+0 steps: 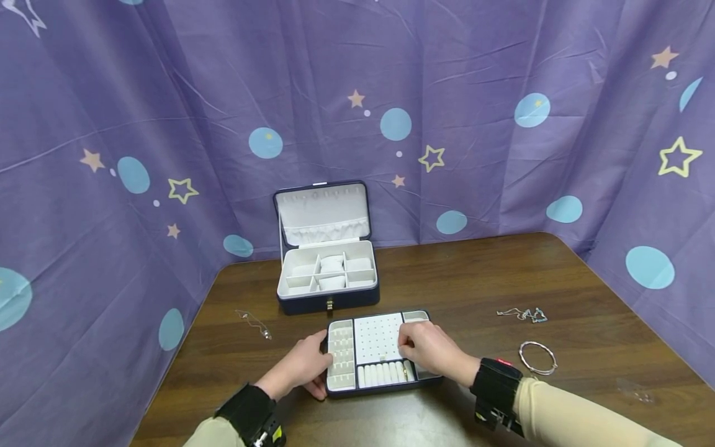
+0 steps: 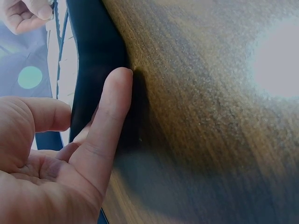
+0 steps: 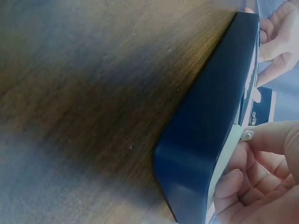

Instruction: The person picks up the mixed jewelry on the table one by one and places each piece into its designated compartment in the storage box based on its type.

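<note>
A jewelry tray (image 1: 368, 391) with a navy rim lies on the table. It has a dotted white earring panel (image 1: 375, 338), small compartments at left and white ring rolls (image 1: 382, 374) below. My left hand (image 1: 301, 363) grips the tray's left end, thumb at the rim and fingers along the outer side. Over the right part of the panel, my right hand (image 1: 432, 349) has curled fingers. In the right wrist view a small pale stud earring (image 3: 247, 135) shows at its fingertips, pinched close to the tray; the thumb partly hides the panel there.
Behind the tray stands an open navy jewelry box (image 1: 329, 304) with white compartments and small cushions. A thin necklace (image 1: 256, 324) lies at left. To the right are a bunched chain (image 1: 524, 314), a bangle (image 1: 537, 358) and a small clear bag (image 1: 634, 390).
</note>
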Motion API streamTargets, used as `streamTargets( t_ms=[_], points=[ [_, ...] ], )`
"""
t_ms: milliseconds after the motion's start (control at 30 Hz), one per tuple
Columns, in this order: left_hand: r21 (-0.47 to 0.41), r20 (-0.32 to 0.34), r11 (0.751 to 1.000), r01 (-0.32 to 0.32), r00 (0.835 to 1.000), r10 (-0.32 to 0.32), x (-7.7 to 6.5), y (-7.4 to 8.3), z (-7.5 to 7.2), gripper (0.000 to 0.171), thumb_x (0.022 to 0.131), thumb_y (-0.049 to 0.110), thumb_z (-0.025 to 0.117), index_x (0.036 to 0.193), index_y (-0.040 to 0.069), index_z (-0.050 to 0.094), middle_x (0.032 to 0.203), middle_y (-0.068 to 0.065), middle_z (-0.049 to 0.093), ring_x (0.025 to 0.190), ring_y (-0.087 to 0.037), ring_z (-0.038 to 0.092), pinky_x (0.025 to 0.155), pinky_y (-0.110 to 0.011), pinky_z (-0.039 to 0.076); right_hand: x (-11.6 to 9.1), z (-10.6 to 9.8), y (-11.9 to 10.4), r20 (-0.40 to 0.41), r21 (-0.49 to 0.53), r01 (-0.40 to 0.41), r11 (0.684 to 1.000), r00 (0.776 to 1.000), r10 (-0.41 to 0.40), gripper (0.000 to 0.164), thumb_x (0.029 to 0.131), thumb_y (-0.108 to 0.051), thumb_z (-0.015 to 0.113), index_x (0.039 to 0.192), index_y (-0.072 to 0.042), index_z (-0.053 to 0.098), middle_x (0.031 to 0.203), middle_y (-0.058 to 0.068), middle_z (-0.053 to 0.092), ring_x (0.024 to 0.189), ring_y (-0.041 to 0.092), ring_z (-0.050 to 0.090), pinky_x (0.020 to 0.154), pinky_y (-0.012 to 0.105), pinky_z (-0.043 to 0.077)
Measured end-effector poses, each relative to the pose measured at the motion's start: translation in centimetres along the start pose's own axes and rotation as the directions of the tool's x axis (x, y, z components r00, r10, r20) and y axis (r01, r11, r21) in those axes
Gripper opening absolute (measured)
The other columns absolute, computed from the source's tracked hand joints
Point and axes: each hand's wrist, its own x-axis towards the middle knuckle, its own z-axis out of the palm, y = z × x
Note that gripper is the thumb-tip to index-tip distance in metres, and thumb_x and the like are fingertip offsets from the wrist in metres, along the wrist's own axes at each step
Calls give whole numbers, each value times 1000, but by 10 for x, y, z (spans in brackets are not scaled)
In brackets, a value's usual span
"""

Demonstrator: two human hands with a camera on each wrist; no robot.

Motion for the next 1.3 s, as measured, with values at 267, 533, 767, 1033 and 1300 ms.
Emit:
streamTargets(
  t_ms=[267, 533, 767, 1033, 1300],
  points=[
    [-11, 6, 1000, -8, 1000, 8, -1, 0, 0, 71, 96, 4, 52, 158, -6, 21, 71, -20, 66, 46, -23, 66, 46, -40, 59, -1, -1, 2, -23, 15, 8, 1000, 1000, -7, 15, 92, -8, 73, 82, -18, 70, 73, -10, 58, 68, 8, 51, 62, 25, 44],
    [-11, 7, 1000, -12, 1000, 12, -1, 1, 0, 71, 95, 4, 52, 158, -6, 22, 71, -20, 66, 46, -23, 66, 46, -40, 59, -3, -12, 7, -93, 71, 2, 997, 996, 4, 12, 91, -4, 71, 84, -13, 70, 69, -9, 54, 61, 6, 46, 54, 22, 38],
    [2, 3, 1000, -4, 1000, 4, -1, 1, 0, 71, 95, 4, 52, 158, -7, 21, 70, -20, 66, 46, -23, 66, 46, -39, 59, -3, -27, 19, -135, 72, -6, 997, 991, 16, 9, 91, -2, 70, 88, -10, 70, 70, -7, 56, 64, 7, 47, 55, 22, 40],
    [-14, -2, 1000, -5, 1000, 5, -2, 1, 0, 72, 95, 4, 52, 158, -8, 20, 71, -20, 65, 46, -23, 66, 47, -40, 59, -4, -37, 30, -182, 50, -19, 999, 983, 28, 10, 89, -1, 70, 86, -11, 69, 69, -7, 54, 63, 7, 47, 56, 23, 40],
    [-14, -10, 1000, -5, 1000, 5, -3, 1, 1, 71, 95, 4, 51, 157, -9, 20, 68, -20, 65, 45, -23, 65, 47, -40, 59, -9, -43, 40, -186, 28, -91, 995, 978, 95, 4, 87, -4, 73, 88, -7, 71, 72, -4, 60, 66, 10, 51, 58, 26, 43]
  ],
)
